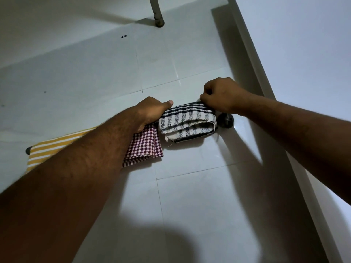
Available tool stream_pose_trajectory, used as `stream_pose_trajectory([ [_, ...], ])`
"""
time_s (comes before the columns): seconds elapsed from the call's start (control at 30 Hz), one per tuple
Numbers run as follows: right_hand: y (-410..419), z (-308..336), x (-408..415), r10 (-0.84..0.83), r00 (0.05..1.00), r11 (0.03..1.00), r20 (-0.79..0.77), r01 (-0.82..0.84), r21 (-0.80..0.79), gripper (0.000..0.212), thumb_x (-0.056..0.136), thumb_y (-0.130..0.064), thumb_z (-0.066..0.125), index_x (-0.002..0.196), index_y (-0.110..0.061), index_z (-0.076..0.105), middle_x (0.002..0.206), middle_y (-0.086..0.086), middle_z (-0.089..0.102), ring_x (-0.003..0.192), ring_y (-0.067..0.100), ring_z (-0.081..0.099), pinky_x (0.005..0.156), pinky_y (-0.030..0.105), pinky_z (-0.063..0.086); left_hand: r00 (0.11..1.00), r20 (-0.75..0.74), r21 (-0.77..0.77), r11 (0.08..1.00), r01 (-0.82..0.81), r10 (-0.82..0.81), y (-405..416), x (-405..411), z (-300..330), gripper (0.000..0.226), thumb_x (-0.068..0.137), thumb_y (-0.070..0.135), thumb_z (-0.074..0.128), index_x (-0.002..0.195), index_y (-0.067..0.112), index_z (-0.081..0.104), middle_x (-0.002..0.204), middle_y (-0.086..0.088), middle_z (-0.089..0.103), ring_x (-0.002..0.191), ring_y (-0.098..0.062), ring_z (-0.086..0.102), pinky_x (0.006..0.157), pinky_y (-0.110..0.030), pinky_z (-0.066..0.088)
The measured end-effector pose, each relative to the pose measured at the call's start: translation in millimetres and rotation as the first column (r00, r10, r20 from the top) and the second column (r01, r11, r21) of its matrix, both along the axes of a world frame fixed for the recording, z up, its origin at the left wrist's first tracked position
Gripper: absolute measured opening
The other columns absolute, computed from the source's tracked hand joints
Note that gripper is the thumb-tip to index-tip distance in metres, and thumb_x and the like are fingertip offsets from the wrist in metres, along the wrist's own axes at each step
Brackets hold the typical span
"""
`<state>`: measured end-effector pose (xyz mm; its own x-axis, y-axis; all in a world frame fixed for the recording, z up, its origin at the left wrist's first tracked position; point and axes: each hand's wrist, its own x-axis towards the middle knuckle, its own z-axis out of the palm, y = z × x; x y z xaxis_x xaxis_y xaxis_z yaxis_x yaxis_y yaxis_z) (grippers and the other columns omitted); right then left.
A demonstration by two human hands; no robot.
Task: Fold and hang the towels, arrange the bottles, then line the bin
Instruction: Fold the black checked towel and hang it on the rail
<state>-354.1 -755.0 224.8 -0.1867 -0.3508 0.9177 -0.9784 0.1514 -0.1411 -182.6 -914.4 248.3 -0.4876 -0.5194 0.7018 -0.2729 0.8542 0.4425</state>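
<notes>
Wall (95,76) of large pale glossy tiles, thin dark grout lines, faint vertical glare streak near centre. Two small dark holes (123,36) close together, upper left of centre. Grey metal pipe (156,10) at top, ending in a collar against the tiles. Pale door frame (252,59) running diagonally down the right side, plain painted wall (303,44) beyond. Dim, cool light; soft broad shadows across lower tiles.
</notes>
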Motion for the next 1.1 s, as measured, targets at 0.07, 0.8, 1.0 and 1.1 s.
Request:
stream_pose_trajectory([
  [0.07,-0.3,-0.4,3.7,0.0,1.0,1.0,0.011,0.0,-0.004,0.026,0.098,-0.031,0.054,0.093,-0.012,0.069,0.08,0.001,0.061,0.087,0.024,0.057,0.057,0.026,0.034,1.0,0.007,0.015,1.0,-0.017,0.017,-0.3,1.3,2.2,0.066,0.096,0.064,0.055,0.123,0.005,0.067,0.142,-0.014,0.061,0.122,-0.03,0.061,0.108,-0.042,0.046],
  [0.8,-89.0,-1.7,169.4,0.587,0.784,0.755,-0.204,-0.62,-0.212,0.035,0.099,-0.048,0.043,0.113,-0.026,0.066,0.114,-0.009,0.071,0.108,0.02,0.064,0.1,0.039,0.042,0.635,-0.445,-0.325,0.547,-0.772,0.632,26.5,152.6,-49.2,0.03,0.096,0.045,0.052,0.097,0.02,0.068,0.1,-0.001,0.074,0.094,-0.027,0.067,0.089,-0.043,0.055],
  [1.0,-122.3,-86.7,262.1,0.911,0.413,0.412,-0.018,-0.91,-0.047,0.034,0.09,-0.051,0.055,0.118,-0.031,0.057,0.116,-0.006,0.067,0.109,0.02,0.064,0.092,0.041,0.051,0.277,-0.249,-0.335,0.186,-0.924,0.928,82.7,236.4,-120.4,0.026,0.094,0.041,0.054,0.104,0.023,0.069,0.11,-0.003,0.072,0.106,-0.031,0.066,0.093,-0.042,0.05],
  [1.1,-121.9,-140.9,304.3,0.963,0.244,0.247,0.116,-0.969,-0.009,0.04,0.09,-0.05,0.059,0.124,-0.031,0.053,0.117,-0.006,0.063,0.108,0.021,0.063,0.094,0.044,0.052,0.109,-0.165,-0.356,0.044,-0.933,0.98,122.6,273.6,-165.3,0.027,0.096,0.04,0.056,0.111,0.021,0.066,0.117,-0.005,0.067,0.112,-0.031,0.061,0.093,-0.041,0.044],
])
